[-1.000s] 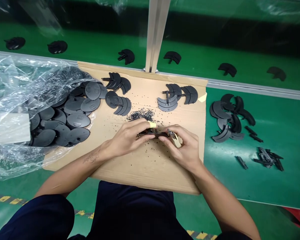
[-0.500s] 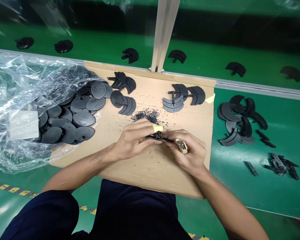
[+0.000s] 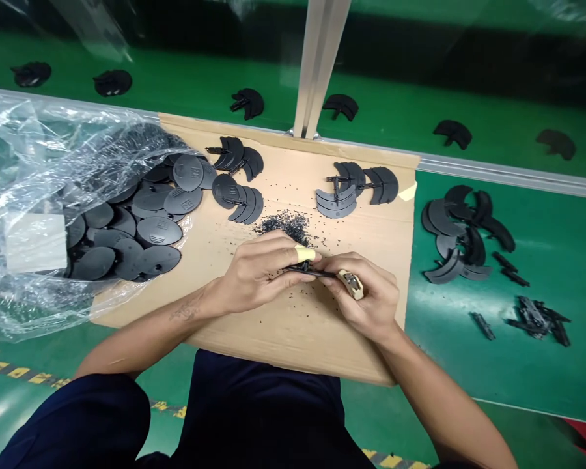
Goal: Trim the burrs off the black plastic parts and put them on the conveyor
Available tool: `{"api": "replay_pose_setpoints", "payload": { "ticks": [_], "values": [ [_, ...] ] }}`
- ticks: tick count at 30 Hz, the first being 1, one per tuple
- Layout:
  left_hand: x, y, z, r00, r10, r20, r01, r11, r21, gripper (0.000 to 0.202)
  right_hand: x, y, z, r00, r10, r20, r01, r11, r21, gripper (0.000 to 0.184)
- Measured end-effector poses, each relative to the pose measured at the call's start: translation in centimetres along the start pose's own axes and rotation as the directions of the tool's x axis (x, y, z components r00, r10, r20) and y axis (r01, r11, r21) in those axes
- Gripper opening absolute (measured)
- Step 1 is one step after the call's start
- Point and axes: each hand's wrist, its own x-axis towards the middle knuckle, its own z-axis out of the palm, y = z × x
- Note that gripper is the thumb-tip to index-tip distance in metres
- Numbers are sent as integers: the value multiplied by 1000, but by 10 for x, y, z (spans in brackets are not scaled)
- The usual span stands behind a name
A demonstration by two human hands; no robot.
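- One green workbench (image 3: 532, 371) runs across the view, with a sheet of cardboard (image 3: 293, 345) lying on it in front of the person.
- Dozens of round black plastic discs (image 3: 159, 230) spill from a clear plastic bag (image 3: 29, 163) at the cardboard's left side.
- Several stacks of curved black plastic parts (image 3: 381, 185) lie along the cardboard's far edge.
- The left hand (image 3: 256, 273) curls into a firm pinch on a thin black plastic part (image 3: 307, 271), held just above the cardboard's middle; a cream finger cot (image 3: 305, 254) covers one finger.
- The right hand (image 3: 366, 296) closes around a small beige-handled tool (image 3: 350, 284), right beside the part; a pinch this close leaves the part little room to flex.
- Loose black plastic crumbs (image 3: 280, 225) lie heaped just beyond the hands.
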Motion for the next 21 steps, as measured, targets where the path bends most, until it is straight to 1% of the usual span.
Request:
{"api": "replay_pose_setpoints", "payload": {
  "ticks": [2,5,7,9,11,13,15,17,21],
  "values": [
    [-1,-1,1,998,-36,41,37,999,-27,24,1,-1,0,1000,25,-14,-25,999,20,9],
    [-2,0,1,989,-121,88,126,990,-56,24,3,-3,-2,998,62,-23,-61,997,51,8],
    [-2,-1,-1,986,-151,69,155,986,-58,23,6,-3,-4,996,93,-12,-93,995,30,8],
    [-1,-3,-3,991,-131,36,132,990,-39,22,9,0,-8,995,98,1,-98,993,-62,10],
    [1,-5,-6,995,-92,29,92,996,-11,21,11,5,-11,998,45,33,-37,977,-210,14],
    [1,-8,-8,996,-68,52,68,998,3,21,11,10,-13,995,-43,88,71,937,-342,18],
    [1,-10,-9,995,-61,82,61,998,5,22,9,14,-13,984,-102,145,155,892,-425,21],
    [1,-10,-9,992,-61,110,61,998,5,23,8,17,-13,978,-119,170,187,860,-474,22],
    [0,-9,-9,985,-78,155,81,997,-11,23,5,19,-13,977,-113,178,191,831,-522,24]
  ]
}}
